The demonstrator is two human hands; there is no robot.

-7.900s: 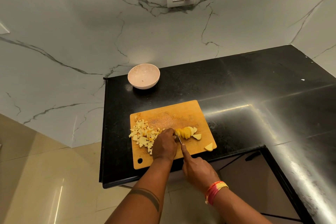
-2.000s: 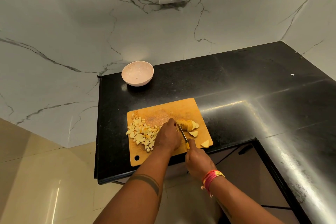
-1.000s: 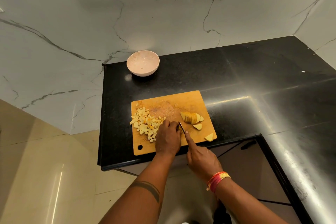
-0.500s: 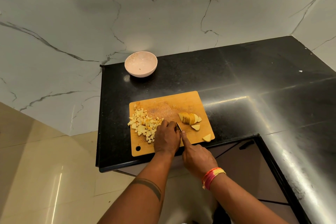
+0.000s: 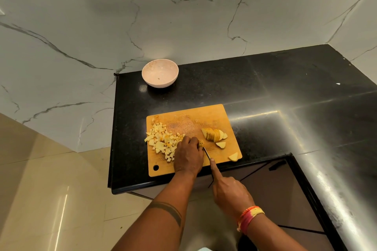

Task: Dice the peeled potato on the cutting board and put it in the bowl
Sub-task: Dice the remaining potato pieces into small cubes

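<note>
On the near middle of the cutting board [image 5: 212, 116] I see my left hand [image 5: 188, 157] curled, knuckles up, pressing down a small piece of potato [image 5: 201, 142] that shows only at its fingertips. My right hand [image 5: 229, 191] is closed around the handle of the knife [image 5: 206, 152], with the index finger stretched along the back of the blade. The blade points away from me and a little to the left, and its tip is at the held piece, just to the right of the left fingers.

This is the relation I watch: the piece lies directly far from the right hand, along the line of the blade, and the left fingertips touch it from the left side. I judge the coming cuts must go down close beside these fingers, so the fingers should stay tucked back.

To the left of the left hand lies the heap of diced potato [image 5: 161, 140]. To the right and a little farther lies a fan of potato slices [image 5: 213, 134], not yet diced, with one loose slice [image 5: 221, 144] near it and one more [image 5: 233, 157] at the near right corner of the board. The right hand is nearer to these.

The bowl [image 5: 160, 73] stands well apart, far and to the left on the black counter [image 5: 285, 79], and seems almost empty.
</note>
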